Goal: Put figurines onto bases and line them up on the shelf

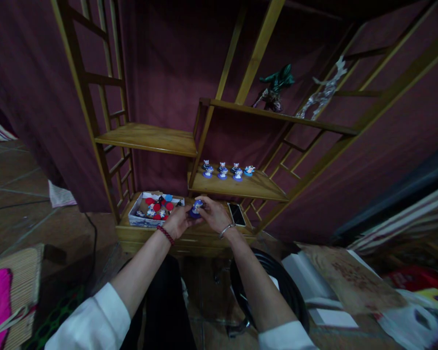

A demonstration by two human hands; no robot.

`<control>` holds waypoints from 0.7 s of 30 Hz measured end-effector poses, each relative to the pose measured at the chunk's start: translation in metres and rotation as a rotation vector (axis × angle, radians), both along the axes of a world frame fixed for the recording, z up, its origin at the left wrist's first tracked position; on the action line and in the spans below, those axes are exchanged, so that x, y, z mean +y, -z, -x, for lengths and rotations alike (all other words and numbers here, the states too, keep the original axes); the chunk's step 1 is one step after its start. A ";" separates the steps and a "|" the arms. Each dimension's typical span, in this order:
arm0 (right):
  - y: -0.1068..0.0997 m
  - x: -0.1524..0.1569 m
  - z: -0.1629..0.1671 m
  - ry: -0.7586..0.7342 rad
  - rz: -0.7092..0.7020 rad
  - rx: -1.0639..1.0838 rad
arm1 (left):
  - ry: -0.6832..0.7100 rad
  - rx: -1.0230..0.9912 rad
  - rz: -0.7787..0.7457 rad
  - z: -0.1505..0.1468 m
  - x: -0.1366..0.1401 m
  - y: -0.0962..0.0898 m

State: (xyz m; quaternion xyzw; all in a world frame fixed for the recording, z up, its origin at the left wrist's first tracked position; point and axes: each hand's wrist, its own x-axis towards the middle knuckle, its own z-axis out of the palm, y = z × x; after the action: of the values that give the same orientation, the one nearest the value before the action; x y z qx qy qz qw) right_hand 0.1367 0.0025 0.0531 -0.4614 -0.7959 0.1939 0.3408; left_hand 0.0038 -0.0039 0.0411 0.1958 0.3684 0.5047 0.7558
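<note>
Between both hands I hold a small figurine (196, 208) with a blue-purple base, in front of the wooden shelf unit. My left hand (178, 221) grips it from the left, its fingers around the base. From the right, my right hand (214, 214) pinches it with thumb and fingers. Left of my hands stands an open box (142, 222) holding several figurines with red, blue and black bases. Above and beyond, several similar small figurines (222, 173) stand in two rows on a shelf (255, 187), with a blue one (249, 170) at the right.
A phone or tablet (236, 214) lies right of my hands. A green figure (277, 85) and a clear statue (324, 92) stand on the upper shelf. Below is a black round stool (295, 304); cardboard (346, 274) and bags lie at right. A woven mat (25, 287) is at left.
</note>
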 end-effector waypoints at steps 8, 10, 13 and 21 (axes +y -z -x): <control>0.002 0.000 0.000 -0.025 0.057 0.132 | 0.040 -0.059 -0.048 0.005 -0.003 0.000; 0.004 0.001 -0.001 0.003 0.055 0.127 | 0.063 -0.078 -0.073 0.006 -0.006 -0.001; 0.005 0.003 -0.002 0.028 0.044 0.120 | 0.081 -0.102 -0.109 0.007 -0.007 0.001; 0.005 0.006 -0.003 0.030 0.074 0.203 | 0.100 -0.151 -0.175 0.010 -0.009 0.003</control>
State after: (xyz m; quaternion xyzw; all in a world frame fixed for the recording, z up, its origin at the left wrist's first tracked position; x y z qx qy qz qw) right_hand 0.1401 0.0087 0.0484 -0.4635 -0.7426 0.2639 0.4050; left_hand -0.0059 -0.0133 0.0380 0.2405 0.2549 0.5099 0.7856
